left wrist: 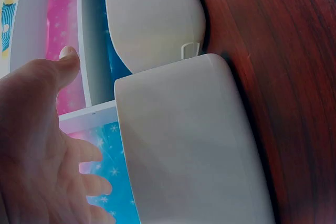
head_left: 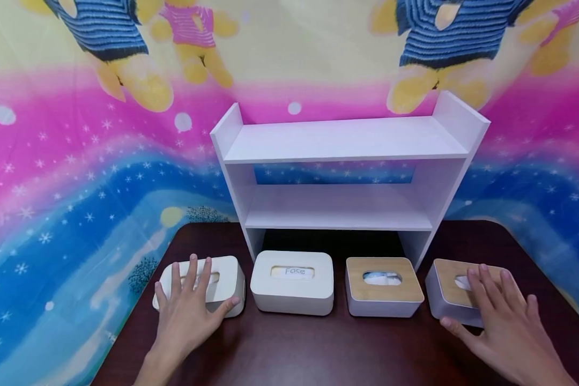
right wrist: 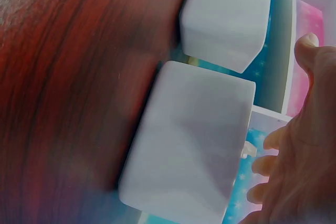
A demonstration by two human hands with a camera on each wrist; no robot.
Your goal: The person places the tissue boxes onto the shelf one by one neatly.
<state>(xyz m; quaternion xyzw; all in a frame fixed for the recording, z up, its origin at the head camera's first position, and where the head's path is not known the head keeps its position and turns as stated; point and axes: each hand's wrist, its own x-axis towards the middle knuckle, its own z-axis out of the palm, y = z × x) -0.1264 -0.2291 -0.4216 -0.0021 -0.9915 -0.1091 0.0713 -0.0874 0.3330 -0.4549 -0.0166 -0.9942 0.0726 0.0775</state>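
My left hand (head_left: pixel 188 316), fingers spread, hovers over a cream tissue box (head_left: pixel 229 265) at the left end of a row. In the left wrist view a gap shows between the fingers and that box's side (left wrist: pixel 178 145). At the right end, my right hand (head_left: pixel 509 327) spreads above a white tissue box with a wood-look lid (head_left: pixel 448 273). The right wrist view shows its fingers past the lid edge of the white box (right wrist: pixel 184 140), gripping nothing. Between the hands stand another cream box (head_left: pixel 291 300) with a "Face" label (head_left: pixel 295 272) and a second wood-lidded box (head_left: pixel 386 308).
A white shelf unit (head_left: pixel 338 206) with two visible boards stands behind the boxes on the dark wooden table (head_left: pixel 309 354). Behind it hangs a colourful backdrop (head_left: pixel 101 161) with bears and snowflakes. Narrow gaps separate the boxes.
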